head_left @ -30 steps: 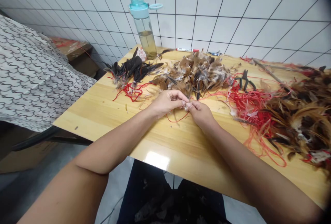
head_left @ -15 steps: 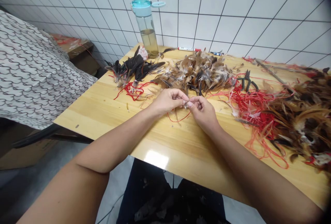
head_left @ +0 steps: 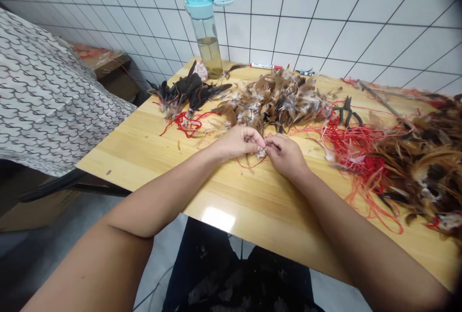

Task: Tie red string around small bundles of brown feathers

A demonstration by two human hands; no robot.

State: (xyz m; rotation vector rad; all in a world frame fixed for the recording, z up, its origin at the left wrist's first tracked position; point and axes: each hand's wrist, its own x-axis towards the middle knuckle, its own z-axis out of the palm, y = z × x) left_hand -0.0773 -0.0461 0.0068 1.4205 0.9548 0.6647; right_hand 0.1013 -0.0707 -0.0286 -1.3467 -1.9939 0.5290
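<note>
My left hand [head_left: 236, 142] and my right hand [head_left: 287, 155] meet fingertip to fingertip over the wooden table [head_left: 151, 148]. Both are closed in a pinch on a small whitish feather tuft [head_left: 261, 152] between them. A loose red string [head_left: 250, 164] lies on the table right under the hands. Just beyond my fingers spreads a pile of brown feathers [head_left: 274, 103].
Black feathers [head_left: 187, 92] lie at the back left with a red string tangle [head_left: 184, 124]. A water bottle [head_left: 206, 31] stands by the tiled wall, near a marker [head_left: 265, 66]. Dark pliers [head_left: 345, 111] rest among red strings [head_left: 346, 143]; more feathers [head_left: 422, 158] heap at right. Patterned cloth [head_left: 46, 95] lies at left.
My two hands have drawn closer together and their fingers curl tighter round the tuft. The view has shifted slightly.
</note>
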